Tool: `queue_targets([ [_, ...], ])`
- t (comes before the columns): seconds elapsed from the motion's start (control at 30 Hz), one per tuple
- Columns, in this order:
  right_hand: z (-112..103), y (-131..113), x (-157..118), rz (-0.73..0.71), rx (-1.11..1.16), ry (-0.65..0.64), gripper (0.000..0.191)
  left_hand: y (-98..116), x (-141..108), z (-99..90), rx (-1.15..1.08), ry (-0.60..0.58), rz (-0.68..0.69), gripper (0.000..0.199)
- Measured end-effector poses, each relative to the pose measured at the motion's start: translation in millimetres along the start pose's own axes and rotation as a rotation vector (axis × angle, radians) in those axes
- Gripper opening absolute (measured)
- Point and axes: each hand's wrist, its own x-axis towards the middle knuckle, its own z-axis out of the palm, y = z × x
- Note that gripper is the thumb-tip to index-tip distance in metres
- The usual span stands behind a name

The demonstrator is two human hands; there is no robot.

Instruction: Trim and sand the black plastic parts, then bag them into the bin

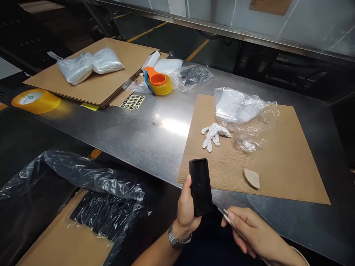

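My left hand [185, 207] grips a black, tray-shaped rectangular part [200, 188] from its side, hollow face toward me. In my right hand [251, 229] is a slim knife [225, 215] with a pale handle, pinched between thumb and fingers. Its narrow tip points at the lower right edge of the black part; whether it touches there I cannot tell. Just beyond both hands lies a flat cardboard sheet [288, 159]. On it rest a small beige wedge-shaped piece [251, 178], a crumpled white glove [214, 135] and a clear plastic bag with white contents [238, 107].
Stacked cardboard [91, 87] at the left of the metal table [133, 133] bears filled plastic bags [88, 64]. Nearby are a yellow tape roll [36, 101], an orange tape dispenser [158, 82] and a sticker sheet [132, 102]. A plastic-lined box [91, 207] with black pieces stands lower left.
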Motion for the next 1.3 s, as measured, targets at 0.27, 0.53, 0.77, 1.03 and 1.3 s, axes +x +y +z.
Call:
queue_targets([
  [0.27, -3, 2, 3, -0.092, 0.344, 0.222, 0.044, 2, 4, 11.7, -0.035, 0.047, -0.142, 0.038],
  [0.53, -80, 45, 5, 0.171, -0.842, 1.118, 0.036, 3, 1, 21.7, -0.067, 0.025, -0.302, 0.035],
  [0.77, -110, 79, 15, 0.179, -1.183, 1.136, 0.037, -4, -10, 25.3, 0.051, -0.063, -0.448, 0.042],
  [1.03, -51, -11, 2, -0.528, -0.427, 0.666, 0.033, -26, -20, 20.3, 0.204, -0.218, -0.499, 0.054],
  [1.3, -56, -35, 7, -0.616, -0.473, 0.386, 0.022, -30, -22, 2.7, 0.3, -0.322, -0.623, 0.057],
])
